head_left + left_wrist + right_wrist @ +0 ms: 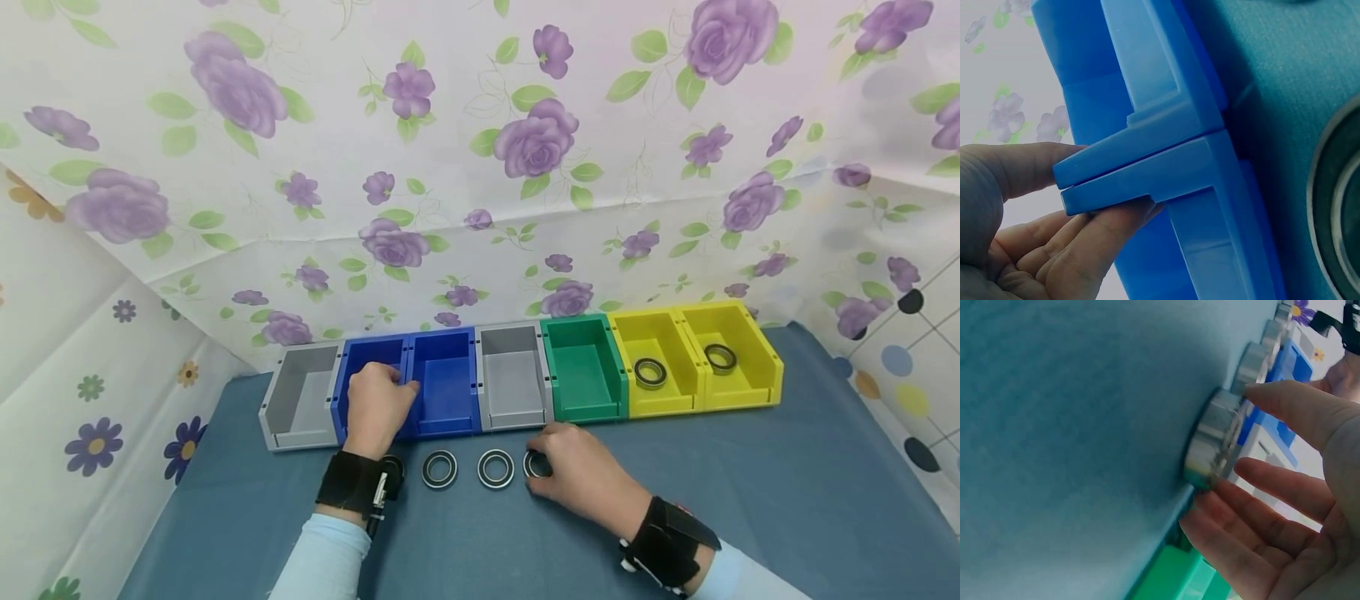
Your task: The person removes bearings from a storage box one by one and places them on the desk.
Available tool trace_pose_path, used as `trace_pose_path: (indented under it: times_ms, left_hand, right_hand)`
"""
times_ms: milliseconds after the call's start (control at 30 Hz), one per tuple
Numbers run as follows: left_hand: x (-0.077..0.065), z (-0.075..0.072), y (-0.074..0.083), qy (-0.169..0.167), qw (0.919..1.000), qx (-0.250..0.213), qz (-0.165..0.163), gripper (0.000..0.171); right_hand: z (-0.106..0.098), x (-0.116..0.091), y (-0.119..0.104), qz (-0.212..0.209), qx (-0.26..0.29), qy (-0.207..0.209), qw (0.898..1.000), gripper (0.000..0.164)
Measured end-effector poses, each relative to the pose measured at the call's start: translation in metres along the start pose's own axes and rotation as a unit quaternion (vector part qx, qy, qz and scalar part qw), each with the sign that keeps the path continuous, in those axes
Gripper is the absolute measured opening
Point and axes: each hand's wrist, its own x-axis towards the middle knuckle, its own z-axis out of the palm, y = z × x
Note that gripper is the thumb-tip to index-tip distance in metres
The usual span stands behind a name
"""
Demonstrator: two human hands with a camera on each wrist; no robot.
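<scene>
My left hand (378, 404) pinches the adjoining side walls of two blue bins (1147, 156), thumb on one side and fingers on the other. On the cloth, my right hand (585, 471) has its thumb and fingers around the rim of a ring-shaped ball bearing (1213, 434), which lies flat. To its left lie a second bearing (496, 469) and a third bearing (439, 470). Another bearing (392, 468) is partly hidden by the left wristband. In the left wrist view, a bearing (1335, 206) shows close to the blue bins.
A row of bins runs along the back: a grey bin (303, 400) at left, the blue pair, another grey bin (513, 379), a green bin (585, 367), then two yellow bins (667, 408). A bearing (649, 373) and another bearing (720, 358) lie in the yellow bins. Flowered cloth (450, 167) hangs behind.
</scene>
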Motion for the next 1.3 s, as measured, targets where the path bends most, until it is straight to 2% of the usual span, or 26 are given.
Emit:
trace_pose_path:
  times_ms: [267, 500, 733, 867, 1067, 1167, 1300]
  left_hand:
    - [0.000, 0.000, 0.000, -0.003, 0.9999, 0.000, -0.011, 0.020]
    - [0.000, -0.001, 0.000, -0.005, 0.9999, -0.001, -0.016, 0.026]
    - [0.000, 0.000, 0.000, -0.004, 0.9999, -0.004, -0.015, 0.021]
    - [-0.001, -0.001, 0.000, -0.005, 0.9999, -0.006, -0.015, 0.023]
    - [-0.001, -0.001, 0.000, -0.006, 0.9998, -0.006, -0.017, 0.025]
    - [0.000, -0.001, 0.000, -0.005, 0.9999, -0.005, -0.015, 0.024]
    - [0.000, 0.000, 0.000, 0.000, 0.9999, -0.006, -0.009, 0.021]
  right_hand:
    - [-0.029, 0.005, 0.010, 0.021, 0.028, 0.084, 0.996, 0.040]
    - [-0.061, 0.010, 0.035, 0.032, 0.038, 0.174, 0.983, 0.050]
    - [-0.084, 0.011, 0.067, 0.082, 0.021, 0.227, 0.970, 0.058]
    - [-0.086, 0.009, 0.088, 0.119, 0.018, 0.224, 0.967, 0.055]
    - [-0.080, 0.003, 0.110, 0.180, 0.015, 0.182, 0.967, 0.054]
    - [-0.077, 0.001, 0.116, 0.199, 0.015, 0.163, 0.966, 0.052]
    - [-0.073, 0.001, 0.122, 0.206, 0.011, 0.141, 0.968, 0.052]
